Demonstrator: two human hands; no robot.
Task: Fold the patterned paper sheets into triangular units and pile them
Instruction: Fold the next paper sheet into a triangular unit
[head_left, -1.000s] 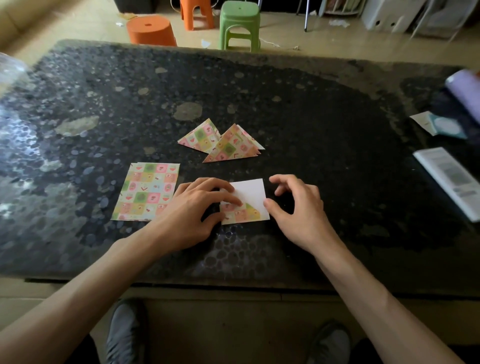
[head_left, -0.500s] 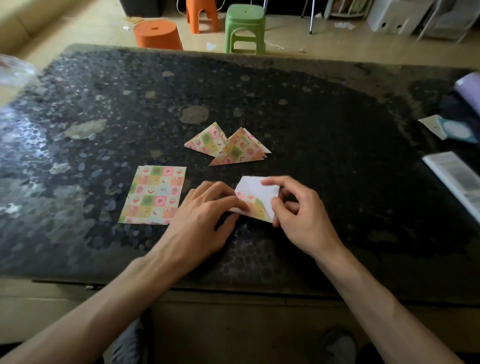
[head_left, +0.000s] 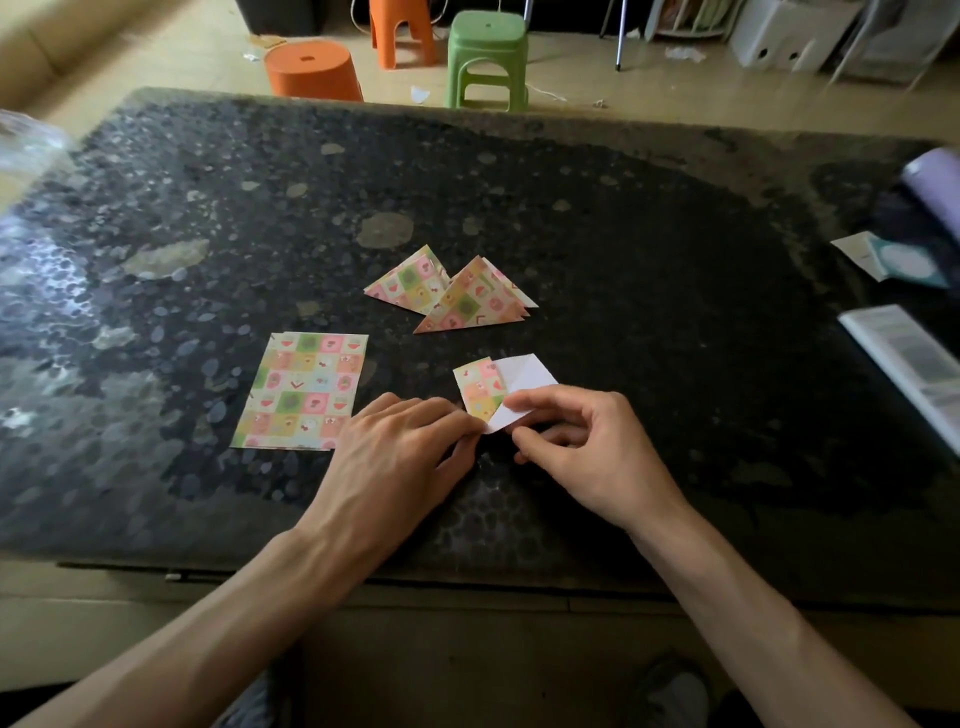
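Progress: two finished triangular units (head_left: 452, 296) lie overlapping near the middle of the tabletop (head_left: 623, 208), a loose pile rather than a squared one. A stack of flat sheets (head_left: 301, 389), pattern up, sits between that pile and the near edge, off to the left. How many sheets it holds cannot be told; at least two edges show. A third piece, the half-folded sheet (head_left: 498, 387), is in work close to the near edge, about midway along it. Judgement: the task is well short of half done, with this unit's remaining creases and the whole stack still to go.

Right hand (head_left: 587, 447): grip closed on the half-folded sheet, thumb and forefinger pinching its near right edge.

Left hand (head_left: 395, 457): fingers laid nearly straight, tips touching the sheet's near corner. The grip is loose, with no pinch visible.

Change from a second ago: the sheet then lay flat and square to the near edge, white back up with a patterned strip along its near side. It has since been picked up and turned. It now stands tilted, patterned flap to the left and white flap to the right. The right hand has gone from resting beside it to holding it. Pile and stack have not moved.
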